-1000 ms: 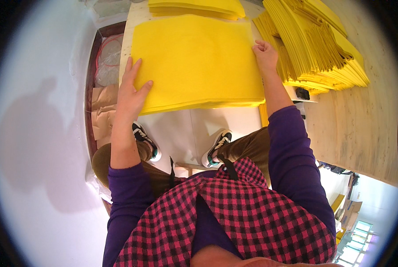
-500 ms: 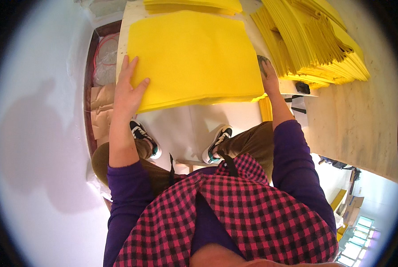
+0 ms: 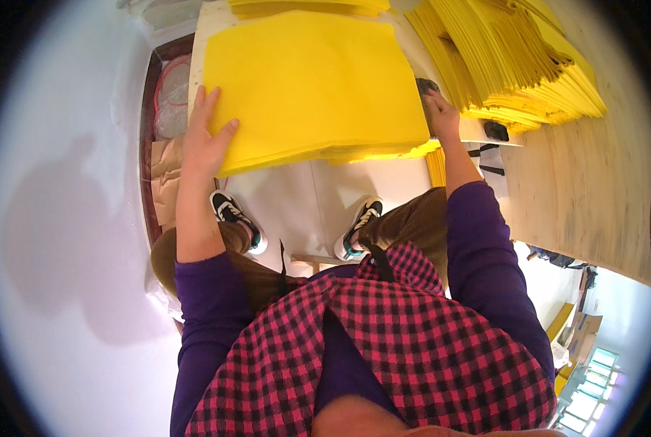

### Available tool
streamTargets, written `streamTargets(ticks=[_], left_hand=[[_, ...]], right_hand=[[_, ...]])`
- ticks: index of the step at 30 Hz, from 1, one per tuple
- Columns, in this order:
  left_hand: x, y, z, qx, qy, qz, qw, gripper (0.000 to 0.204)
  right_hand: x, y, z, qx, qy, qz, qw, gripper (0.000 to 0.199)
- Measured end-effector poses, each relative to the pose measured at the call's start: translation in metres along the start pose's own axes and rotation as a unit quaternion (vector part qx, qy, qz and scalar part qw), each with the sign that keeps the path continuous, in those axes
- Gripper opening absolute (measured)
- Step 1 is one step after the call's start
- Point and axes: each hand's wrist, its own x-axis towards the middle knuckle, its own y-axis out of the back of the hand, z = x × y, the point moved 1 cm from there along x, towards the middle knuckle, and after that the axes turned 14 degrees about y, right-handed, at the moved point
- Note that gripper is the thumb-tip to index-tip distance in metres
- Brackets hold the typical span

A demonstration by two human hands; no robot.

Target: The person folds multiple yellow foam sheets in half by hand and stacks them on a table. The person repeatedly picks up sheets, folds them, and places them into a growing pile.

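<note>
A stack of yellow, felt-like sheets (image 3: 314,84) lies in front of me, its near edge slightly uneven. My left hand (image 3: 207,138) rests on the stack's left edge with fingers and thumb spread. At the right edge, my right hand (image 3: 442,116) has its fingers curled against a dark, block-like thing (image 3: 426,86) beside the sheets. The fingers partly cover that block, and I cannot make out its exact kind.
Folded yellow pieces (image 3: 507,65) are piled high at the far right, with more yellow sheets (image 3: 307,7) beyond the stack. A small black object (image 3: 496,131) sits near a wooden board (image 3: 573,189). Brown paper (image 3: 166,175) lies along the left wall.
The whole view has shifted slightly. My right fingers are more curled, and the dark block sits a little farther away. Lower layers now show below the stack's near right edge. My left hand stays put.
</note>
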Motion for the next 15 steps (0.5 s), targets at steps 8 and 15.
streamTargets(ticks=[8,15], left_hand=[[0.0,0.001,-0.001,-0.047,0.017,0.004,0.999,0.061],[-0.003,0.001,0.004,-0.151,0.069,-0.025,0.986,0.059]], right_hand=[[-0.033,0.023,-0.07,0.222,-0.085,0.066,0.969,0.047],[-0.066,0.007,-0.12,0.315,-0.107,-0.008,0.943,0.057]])
